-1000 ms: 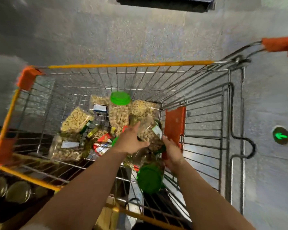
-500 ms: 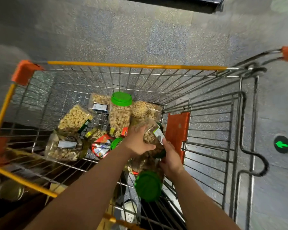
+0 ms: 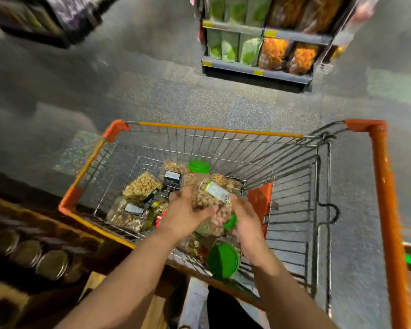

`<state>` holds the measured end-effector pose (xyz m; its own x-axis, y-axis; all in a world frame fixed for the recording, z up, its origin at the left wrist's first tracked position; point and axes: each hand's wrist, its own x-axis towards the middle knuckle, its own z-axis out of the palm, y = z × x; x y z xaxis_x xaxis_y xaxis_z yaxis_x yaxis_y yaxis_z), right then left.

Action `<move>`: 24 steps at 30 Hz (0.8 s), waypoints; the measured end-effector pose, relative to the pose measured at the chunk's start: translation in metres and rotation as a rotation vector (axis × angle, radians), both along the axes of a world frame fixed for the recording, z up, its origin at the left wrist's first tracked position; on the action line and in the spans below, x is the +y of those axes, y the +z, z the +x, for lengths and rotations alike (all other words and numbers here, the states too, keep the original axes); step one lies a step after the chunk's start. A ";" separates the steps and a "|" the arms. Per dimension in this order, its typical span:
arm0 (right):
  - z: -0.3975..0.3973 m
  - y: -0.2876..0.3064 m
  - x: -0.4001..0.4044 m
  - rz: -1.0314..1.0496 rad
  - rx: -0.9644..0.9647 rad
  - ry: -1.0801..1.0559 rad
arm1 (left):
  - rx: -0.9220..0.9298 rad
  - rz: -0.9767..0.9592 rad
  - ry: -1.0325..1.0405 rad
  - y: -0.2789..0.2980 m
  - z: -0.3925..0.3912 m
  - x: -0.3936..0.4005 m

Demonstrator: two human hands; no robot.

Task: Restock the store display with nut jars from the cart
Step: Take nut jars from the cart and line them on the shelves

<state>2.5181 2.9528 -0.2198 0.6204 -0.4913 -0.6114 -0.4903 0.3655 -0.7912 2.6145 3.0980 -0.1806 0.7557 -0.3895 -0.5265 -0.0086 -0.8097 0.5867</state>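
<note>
A clear nut jar [image 3: 208, 197] with a white label and a green lid is lifted above the wire cart [image 3: 214, 130]. My left hand [image 3: 184, 214] grips its left side and my right hand [image 3: 246, 220] holds its right side near the lid. More nut jars [image 3: 141, 186] lie on the cart floor, one standing upright with a green lid [image 3: 198, 165]. Another jar with a green lid [image 3: 222, 260] lies just under my wrists.
A wooden display [image 3: 64, 236] at the lower left holds jars with metal lids [image 3: 51, 264]. A shelf of green and orange snack bags [image 3: 259, 51] stands across the grey floor. The cart's orange handle [image 3: 384, 210] runs down the right.
Both hands have raised the jar out of the pile. My view has tilted up, so the far shelf has come into sight.
</note>
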 end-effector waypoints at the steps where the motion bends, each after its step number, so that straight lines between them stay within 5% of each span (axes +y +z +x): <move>1: -0.004 0.015 0.009 -0.033 -0.003 0.012 | -0.025 -0.029 0.025 0.013 -0.007 0.011; 14: -0.124 0.191 0.117 -0.508 -0.299 0.309 | -0.278 -0.242 0.323 0.151 -0.141 0.143; 24: -0.179 0.271 0.163 -0.514 -0.578 0.276 | -0.351 -0.494 0.482 0.224 -0.228 0.198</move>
